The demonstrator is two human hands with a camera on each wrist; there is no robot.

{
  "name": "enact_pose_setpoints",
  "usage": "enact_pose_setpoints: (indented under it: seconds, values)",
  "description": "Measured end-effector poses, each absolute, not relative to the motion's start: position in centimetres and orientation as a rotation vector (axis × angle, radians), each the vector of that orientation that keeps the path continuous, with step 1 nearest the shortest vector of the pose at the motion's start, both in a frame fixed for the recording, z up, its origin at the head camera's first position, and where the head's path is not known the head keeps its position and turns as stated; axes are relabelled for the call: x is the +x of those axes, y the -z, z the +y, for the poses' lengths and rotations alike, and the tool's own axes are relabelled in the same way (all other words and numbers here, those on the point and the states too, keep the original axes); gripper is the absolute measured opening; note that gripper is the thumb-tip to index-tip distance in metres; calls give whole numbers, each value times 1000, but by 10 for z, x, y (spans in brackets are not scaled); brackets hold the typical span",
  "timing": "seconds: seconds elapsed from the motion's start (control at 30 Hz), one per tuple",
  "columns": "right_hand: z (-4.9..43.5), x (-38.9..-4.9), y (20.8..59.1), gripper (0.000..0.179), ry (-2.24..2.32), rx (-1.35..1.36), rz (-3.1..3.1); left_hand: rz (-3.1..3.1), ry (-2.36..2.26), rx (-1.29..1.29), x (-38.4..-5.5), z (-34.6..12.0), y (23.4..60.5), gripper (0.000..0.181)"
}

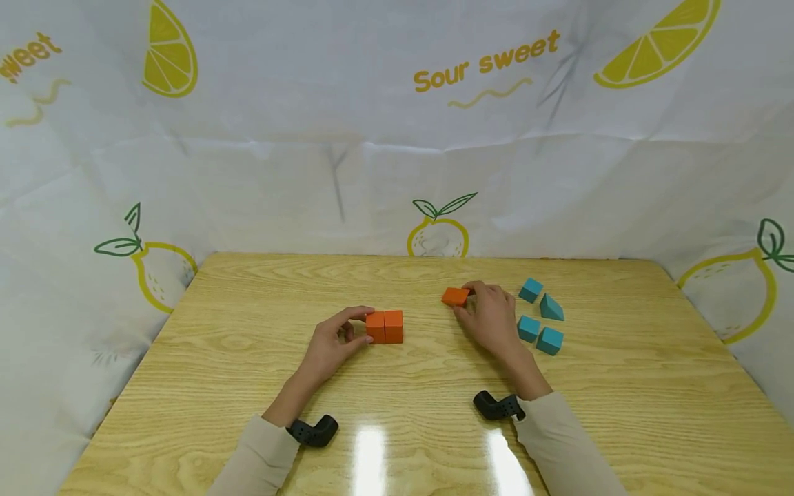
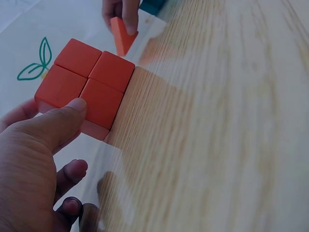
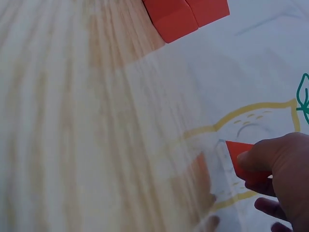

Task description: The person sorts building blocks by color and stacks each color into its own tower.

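Orange cubes [image 1: 393, 327] stand on the table in a stack two wide and two high, their faces flush in the left wrist view. My left hand [image 1: 330, 344] grips the stack's left side, with the thumb on the near face of a lower cube and a finger behind. To the right and a little farther back, my right hand [image 1: 490, 317] pinches an orange triangular block [image 1: 455, 297] between thumb and fingers. In the right wrist view, that triangular block [image 3: 244, 162] is partly covered by the thumb. A gap separates it from the stack.
Right of my right hand lie blue cubes [image 1: 549, 340] and a blue triangular block [image 1: 551, 308]. The wooden table [image 1: 248, 289] ends at a white lemon-print cloth [image 1: 298, 193] behind. Each wrist carries a black camera mount [image 1: 314, 432].
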State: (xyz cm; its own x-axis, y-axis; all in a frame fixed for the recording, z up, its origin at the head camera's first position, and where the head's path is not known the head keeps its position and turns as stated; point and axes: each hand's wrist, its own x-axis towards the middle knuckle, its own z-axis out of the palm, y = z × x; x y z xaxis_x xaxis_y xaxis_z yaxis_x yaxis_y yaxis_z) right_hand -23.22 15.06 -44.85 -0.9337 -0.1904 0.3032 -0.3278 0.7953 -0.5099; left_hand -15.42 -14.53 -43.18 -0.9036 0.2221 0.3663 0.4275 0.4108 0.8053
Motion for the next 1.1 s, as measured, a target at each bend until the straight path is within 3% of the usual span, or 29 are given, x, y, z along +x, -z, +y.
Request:
enact_pose_setpoints:
  seconds: [0.33,0.67,1.1]
  values:
    - [151,-231,439,40,-1189,656,-2546,-2471,1488,-569,-153,-145,432,46]
    - [147,-230,435,44,-1355,662,-2426,-2479,1494,-555,-153,-145,432,45]
    - [132,-223,424,32,-1298,783,-2299,-2471,1488,-565,-153,-145,430,45]
